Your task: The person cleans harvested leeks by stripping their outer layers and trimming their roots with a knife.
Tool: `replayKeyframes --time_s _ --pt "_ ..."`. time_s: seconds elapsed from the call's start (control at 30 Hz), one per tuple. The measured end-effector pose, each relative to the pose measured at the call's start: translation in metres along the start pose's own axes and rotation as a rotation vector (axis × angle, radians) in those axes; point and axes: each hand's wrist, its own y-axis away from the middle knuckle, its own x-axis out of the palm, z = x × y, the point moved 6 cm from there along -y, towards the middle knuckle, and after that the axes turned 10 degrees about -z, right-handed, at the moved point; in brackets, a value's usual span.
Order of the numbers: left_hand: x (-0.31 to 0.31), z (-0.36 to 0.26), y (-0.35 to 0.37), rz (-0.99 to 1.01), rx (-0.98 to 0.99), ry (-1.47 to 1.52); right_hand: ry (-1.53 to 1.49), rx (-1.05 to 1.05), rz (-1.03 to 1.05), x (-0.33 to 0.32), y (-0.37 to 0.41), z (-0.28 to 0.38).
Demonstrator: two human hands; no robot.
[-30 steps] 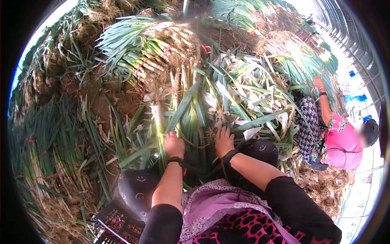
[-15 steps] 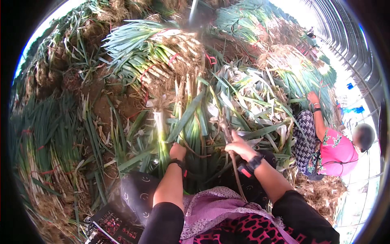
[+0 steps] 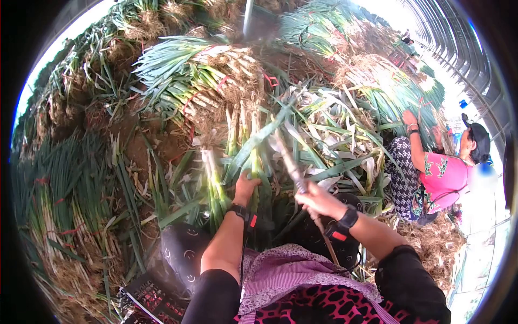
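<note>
My left hand (image 3: 246,189) is closed on a green onion stalk (image 3: 256,162), whose roots point away from me. Just left of that hand, another thick onion (image 3: 211,175) with a white base lies over the leaves. My right hand (image 3: 319,200) grips a thin wooden stick (image 3: 290,162), which slants from the upper left down toward my lap. Farther out, a tied bundle of onions (image 3: 221,75) with red bands lies with its roots to the right. Loose leaves and peelings (image 3: 345,124) spread beyond my right hand.
A co-worker in a pink top (image 3: 445,175) crouches at the right, both hands at another onion pile (image 3: 386,83). Banded bundles (image 3: 65,200) stand at the left. A dark printed box or bag (image 3: 154,297) is at the lower left. Cut roots (image 3: 431,243) lie lower right.
My left hand has moved up and right onto the onion stalk. My right hand has turned, and the stick has swung and now slants more. The co-worker's head has turned and lifted.
</note>
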Motion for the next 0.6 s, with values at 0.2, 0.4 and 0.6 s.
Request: replayKeyframes --time_s 0.2,0.4,0.6 --pt "-0.009 0.012 -0.007 -0.173 0.061 -0.19 0.274 -0.225 0.083 0.054 0.044 -0.011" --pt "-0.015 0.013 -0.003 -0.2 0.028 -0.29 0.26 -0.198 0.13 0.074 0.041 -0.03" --pt "-0.017 0.005 0.003 -0.213 0.033 -0.437 0.287 -0.099 0.16 0.078 0.014 -0.031"
